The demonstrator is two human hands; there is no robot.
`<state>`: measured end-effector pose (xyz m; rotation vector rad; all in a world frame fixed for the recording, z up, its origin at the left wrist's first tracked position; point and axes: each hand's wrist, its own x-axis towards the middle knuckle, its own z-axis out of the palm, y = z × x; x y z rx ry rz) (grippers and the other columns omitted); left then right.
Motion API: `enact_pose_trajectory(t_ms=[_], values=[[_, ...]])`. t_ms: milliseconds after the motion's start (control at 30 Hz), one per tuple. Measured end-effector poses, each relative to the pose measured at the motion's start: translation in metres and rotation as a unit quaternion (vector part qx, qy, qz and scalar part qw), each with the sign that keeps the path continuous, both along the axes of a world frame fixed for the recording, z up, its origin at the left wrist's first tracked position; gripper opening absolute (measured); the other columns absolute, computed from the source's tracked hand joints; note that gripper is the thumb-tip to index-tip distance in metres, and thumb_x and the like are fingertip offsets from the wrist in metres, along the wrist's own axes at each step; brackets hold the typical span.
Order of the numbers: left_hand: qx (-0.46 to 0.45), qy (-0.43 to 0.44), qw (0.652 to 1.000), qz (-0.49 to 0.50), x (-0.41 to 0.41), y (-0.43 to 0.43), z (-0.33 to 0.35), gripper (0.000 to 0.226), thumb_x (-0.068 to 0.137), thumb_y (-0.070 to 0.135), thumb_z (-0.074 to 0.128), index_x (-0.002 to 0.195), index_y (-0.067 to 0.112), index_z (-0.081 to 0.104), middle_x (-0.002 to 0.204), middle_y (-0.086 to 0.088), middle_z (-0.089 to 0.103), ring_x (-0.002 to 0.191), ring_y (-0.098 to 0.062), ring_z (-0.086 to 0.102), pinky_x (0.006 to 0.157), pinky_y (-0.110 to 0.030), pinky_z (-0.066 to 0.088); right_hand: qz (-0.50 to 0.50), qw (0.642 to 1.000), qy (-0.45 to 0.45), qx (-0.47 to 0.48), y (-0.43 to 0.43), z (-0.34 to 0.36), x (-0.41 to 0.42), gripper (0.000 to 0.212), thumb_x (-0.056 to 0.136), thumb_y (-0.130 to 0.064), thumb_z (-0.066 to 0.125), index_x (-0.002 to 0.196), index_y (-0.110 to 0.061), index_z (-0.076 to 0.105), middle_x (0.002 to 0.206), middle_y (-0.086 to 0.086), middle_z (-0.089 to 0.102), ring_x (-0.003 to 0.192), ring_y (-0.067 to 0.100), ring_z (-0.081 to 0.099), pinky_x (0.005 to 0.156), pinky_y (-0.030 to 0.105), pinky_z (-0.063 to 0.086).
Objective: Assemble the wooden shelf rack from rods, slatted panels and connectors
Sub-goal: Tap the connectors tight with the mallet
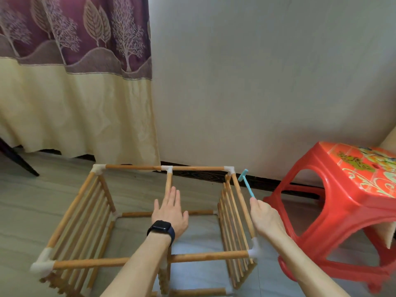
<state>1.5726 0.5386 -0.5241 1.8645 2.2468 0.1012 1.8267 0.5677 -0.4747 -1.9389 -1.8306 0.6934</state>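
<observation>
The rack frame stood on the floor, far edge close to the wall, with a red stool just beside its right side. The left hand reached over the middle, fingers straight, spread, holding nothing. The right hand gripped a small blue hammer, its head near the far-right connector.

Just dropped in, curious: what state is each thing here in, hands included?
Wooden rod-and-slat shelf rack: partly built, on the floor, rods seated in white connectors.
Left hand: open, fingers straight, above the rack.
Right hand: gripping the small light-blue plastic hammer by its handle.
Hammer: head raised, near the rack's far right corner.
Red plastic stool: upright.
Purple-and-cream curtain: hanging down.
</observation>
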Motion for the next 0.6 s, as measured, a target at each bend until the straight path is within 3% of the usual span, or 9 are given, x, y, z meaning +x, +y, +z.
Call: enact_pose_trajectory(t_ms=[233,333,433,533,600], values=[[0.037,-0.046,0.997,0.044,-0.009,0.008,-0.025,0.089,0.098,0.054,0.038,0.159,0.013,-0.012,0.163,-0.006,-0.026,0.154,-0.021,-0.012,0.124,-0.045,0.003,0.031,0.987,-0.153,0.043,0.061,-0.010,-0.012,0.056,0.105,-0.050,0.010,0.100,-0.018,0.056,0.098,0.011,0.067,0.081,0.031,0.056,0.074,0.041,0.044],[0.040,-0.029,0.998,0.045,-0.008,0.010,-0.028,0.091,0.098,0.054,0.038,0.158,0.011,-0.014,0.163,-0.006,-0.027,0.154,-0.021,-0.014,0.124,-0.044,0.003,0.023,0.984,-0.157,0.087,0.081,-0.003,-0.019,0.050,0.106,-0.048,0.013,0.095,-0.017,0.051,0.096,0.014,0.067,0.085,0.039,0.060,0.072,0.043,0.044],[0.034,-0.027,0.998,0.041,-0.008,0.013,-0.029,0.091,0.097,0.053,0.038,0.158,0.010,-0.014,0.163,-0.006,-0.028,0.154,-0.022,-0.013,0.124,-0.044,0.004,-0.023,0.984,-0.082,0.155,0.091,0.000,-0.026,0.047,0.106,-0.045,0.015,0.094,-0.014,0.048,0.092,0.018,0.067,0.085,0.043,0.061,0.070,0.043,0.042],[0.023,-0.009,0.999,0.038,-0.008,0.012,-0.028,0.096,0.094,0.052,0.043,0.157,0.010,-0.015,0.162,-0.007,-0.029,0.154,-0.023,-0.013,0.124,-0.045,0.005,-0.032,0.993,-0.109,0.003,0.094,-0.010,-0.035,0.039,0.106,-0.035,0.018,0.109,-0.016,0.052,0.110,0.018,0.066,0.094,0.040,0.059,0.075,0.042,0.040],[0.010,-0.003,0.999,0.035,-0.008,0.011,-0.027,0.099,0.093,0.051,0.046,0.157,0.010,-0.016,0.162,-0.008,-0.030,0.154,-0.023,-0.014,0.125,-0.045,0.004,-0.027,0.991,-0.128,-0.004,0.093,-0.015,-0.033,0.046,0.106,-0.040,0.014,0.112,-0.016,0.053,0.111,0.016,0.065,0.094,0.037,0.057,0.077,0.043,0.041]])
